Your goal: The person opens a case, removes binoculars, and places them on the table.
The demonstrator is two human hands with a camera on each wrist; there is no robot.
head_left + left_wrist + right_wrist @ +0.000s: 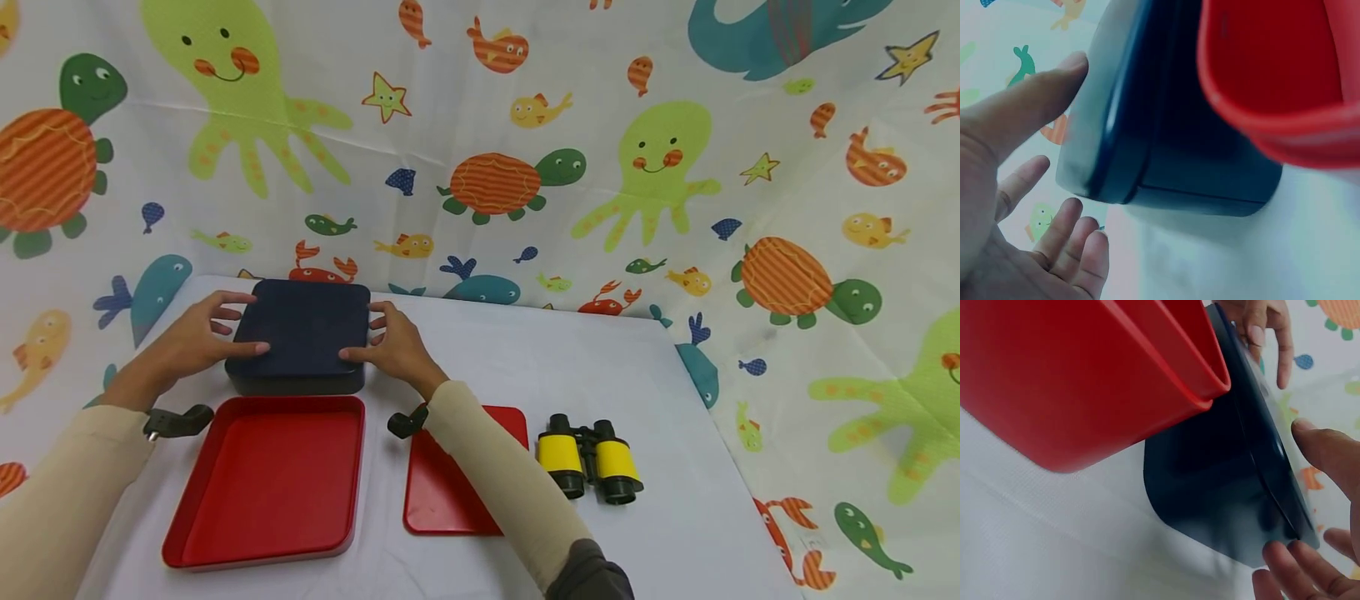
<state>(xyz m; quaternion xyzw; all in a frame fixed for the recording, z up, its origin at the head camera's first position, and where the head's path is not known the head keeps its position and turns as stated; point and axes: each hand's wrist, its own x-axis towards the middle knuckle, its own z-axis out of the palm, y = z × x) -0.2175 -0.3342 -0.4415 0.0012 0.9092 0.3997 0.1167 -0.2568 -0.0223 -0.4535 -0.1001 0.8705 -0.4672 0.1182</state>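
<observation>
A dark navy box (307, 333) with its lid on sits at the back left of the white table. My left hand (202, 337) is at its left side, thumb over the lid's edge and fingers spread. In the left wrist view, the fingers of the left hand (1041, 206) stand apart from the box's side. On the box's right side, my right hand (397, 342) has its thumb above the lid. The right wrist view has the right hand's fingers loosely bent close to the lid's corner. Neither hand grips the box.
An open red box (273, 483) stands right in front of the navy box. To its right lies a red lid (450, 492), partly hidden under my right forearm. Yellow and black binoculars (588, 458) lie farther right. A patterned sea-animal cloth (540, 242) hangs behind the table.
</observation>
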